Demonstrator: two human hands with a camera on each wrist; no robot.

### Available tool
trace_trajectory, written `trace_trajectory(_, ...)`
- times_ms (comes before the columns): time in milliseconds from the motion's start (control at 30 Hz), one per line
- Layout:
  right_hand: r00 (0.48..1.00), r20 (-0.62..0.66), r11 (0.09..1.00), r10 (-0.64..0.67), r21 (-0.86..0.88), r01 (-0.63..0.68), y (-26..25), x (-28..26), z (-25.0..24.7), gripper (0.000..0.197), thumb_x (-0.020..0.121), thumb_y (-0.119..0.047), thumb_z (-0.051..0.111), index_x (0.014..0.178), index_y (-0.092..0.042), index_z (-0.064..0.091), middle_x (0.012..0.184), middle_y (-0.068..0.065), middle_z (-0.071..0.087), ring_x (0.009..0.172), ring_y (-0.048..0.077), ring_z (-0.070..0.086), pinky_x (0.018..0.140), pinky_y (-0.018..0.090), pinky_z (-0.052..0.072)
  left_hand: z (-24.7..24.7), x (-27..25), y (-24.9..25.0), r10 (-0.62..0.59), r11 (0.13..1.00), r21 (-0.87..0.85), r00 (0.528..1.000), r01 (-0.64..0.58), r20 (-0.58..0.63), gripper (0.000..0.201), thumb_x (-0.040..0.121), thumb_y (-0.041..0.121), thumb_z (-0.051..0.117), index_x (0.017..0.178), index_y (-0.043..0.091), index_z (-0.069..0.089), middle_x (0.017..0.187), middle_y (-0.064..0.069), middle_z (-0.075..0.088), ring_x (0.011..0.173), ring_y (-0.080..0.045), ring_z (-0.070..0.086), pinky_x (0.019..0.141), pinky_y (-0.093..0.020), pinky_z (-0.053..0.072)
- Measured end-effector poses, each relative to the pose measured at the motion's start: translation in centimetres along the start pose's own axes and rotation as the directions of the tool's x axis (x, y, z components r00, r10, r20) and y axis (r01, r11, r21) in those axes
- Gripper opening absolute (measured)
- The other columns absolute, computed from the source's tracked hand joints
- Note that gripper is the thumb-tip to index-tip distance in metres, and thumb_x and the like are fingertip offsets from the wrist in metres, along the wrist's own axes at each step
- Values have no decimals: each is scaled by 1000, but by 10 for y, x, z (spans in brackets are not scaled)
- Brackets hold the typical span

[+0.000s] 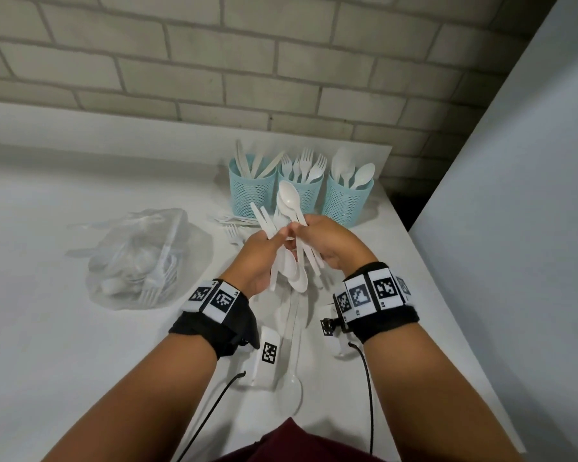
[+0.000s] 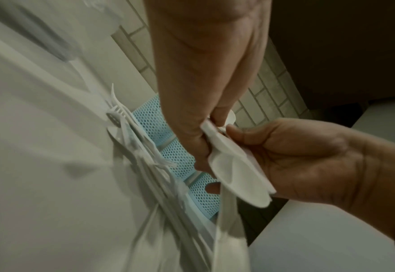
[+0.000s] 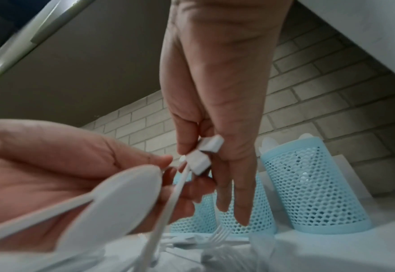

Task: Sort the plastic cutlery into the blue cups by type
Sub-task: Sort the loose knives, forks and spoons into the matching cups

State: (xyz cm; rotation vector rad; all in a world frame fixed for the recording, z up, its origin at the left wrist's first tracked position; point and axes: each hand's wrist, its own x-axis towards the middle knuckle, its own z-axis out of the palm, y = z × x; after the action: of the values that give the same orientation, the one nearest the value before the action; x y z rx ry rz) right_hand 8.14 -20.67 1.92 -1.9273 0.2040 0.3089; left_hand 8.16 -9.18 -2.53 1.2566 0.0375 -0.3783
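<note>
A: Both hands up at centre! Left hand [image 1: 259,258] clutches a cutlery bundle [image 1: 289,228]; right hand [image 1: 331,243] pinches spoon handles.

B: Cups [image 1: 299,191] at twelve o'clock. Only the right wrist view shows the handle ends [image 3: 206,152] squeezed between right thumb and fingers.

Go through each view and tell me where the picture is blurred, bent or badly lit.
Head view: sharp in the middle, the blue cups crisp, the brick wall lines bowed by the wide lens, soft shadows beside the plastic bag. Left wrist view: dim, the loose cutlery on the table smeared by motion blur. Right wrist view: the spoon in the left hand looms large and soft, and the foreground is blurred.
</note>
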Motion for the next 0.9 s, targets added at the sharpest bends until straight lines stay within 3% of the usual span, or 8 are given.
trace_trajectory(133, 1000, 8, 995, -24, 95, 23, -5, 6, 9, 19, 101, -17, 39, 110, -11, 55, 84, 3, 62, 69, 14, 59, 56, 24, 51, -9, 0, 4, 19, 998, -60, 1000, -19, 3, 31, 97, 9, 46, 126, 0, 53, 115, -20, 63, 106, -34, 60, 96, -47, 47)
trace_trajectory(233, 995, 18, 981, -95, 174, 90, -1, 10, 17, 25, 101, -10, 35, 117, -8, 54, 82, -2, 59, 74, 10, 57, 71, 22, 49, -10, 0, 4, 58, 995, -85, 997, -55, 41, 29, 93, -1, 47, 120, 4, 55, 107, -14, 64, 99, -27, 62, 93, -41, 49)
trace_trajectory(367, 995, 17, 984, -102, 152, 98, 2, 14, 18, 28, 101, -9, 36, 121, -3, 54, 77, -2, 57, 70, 8, 54, 71, 19, 47, -7, 1, -1, 70, 994, -86, 997, -66, 37, 31, 91, -6, 49, 120, 4, 55, 107, -17, 63, 100, -30, 61, 95, -44, 48)
trace_trajectory(467, 998, 23, 988, -52, 143, 48, 5, 20, 14, 28, 100, -12, 39, 120, -5, 57, 80, -3, 60, 79, 11, 57, 85, 27, 49, -5, 4, -4, 61, 996, -68, 998, -59, 28, 35, 90, -4, 52, 125, 1, 53, 107, -15, 64, 103, -29, 61, 96, -43, 48)
trace_trajectory(667, 997, 68, 977, -30, 215, 15, 5, 23, 10, 22, 98, -8, 40, 93, -16, 60, 80, 1, 62, 75, 16, 58, 79, 32, 49, -6, 6, -5, 40, 996, -75, 999, -39, 15, 28, 90, -5, 52, 113, 9, 58, 101, -10, 65, 96, -24, 61, 95, -38, 47)
trace_trajectory(733, 998, 46, 966, -38, 256, 25, 2, 25, 8, 21, 100, -14, 41, 90, -15, 60, 83, 4, 64, 75, 17, 60, 76, 33, 51, -8, 6, -4, 34, 999, -41, 999, -33, 18, 31, 90, -5, 52, 119, 8, 56, 101, -10, 64, 97, -24, 60, 97, -39, 46)
trace_trajectory(800, 999, 13, 949, -35, 315, 29, -2, 29, 5, 21, 100, -17, 41, 93, -10, 59, 85, 6, 65, 74, 20, 62, 74, 34, 52, -9, 5, -3, 28, 1000, -10, 999, -28, 26, 35, 91, -3, 52, 124, 8, 53, 107, -14, 62, 100, -26, 59, 99, -41, 45)
trace_trajectory(900, 1000, -13, 910, -16, 414, 20, -9, 35, 1, 22, 101, -21, 40, 111, -7, 54, 91, 10, 66, 78, 24, 64, 77, 39, 54, -10, 5, -1, 12, 1000, 18, 999, -12, 38, 36, 91, -2, 53, 127, 4, 52, 119, -21, 61, 106, -31, 59, 101, -45, 44)
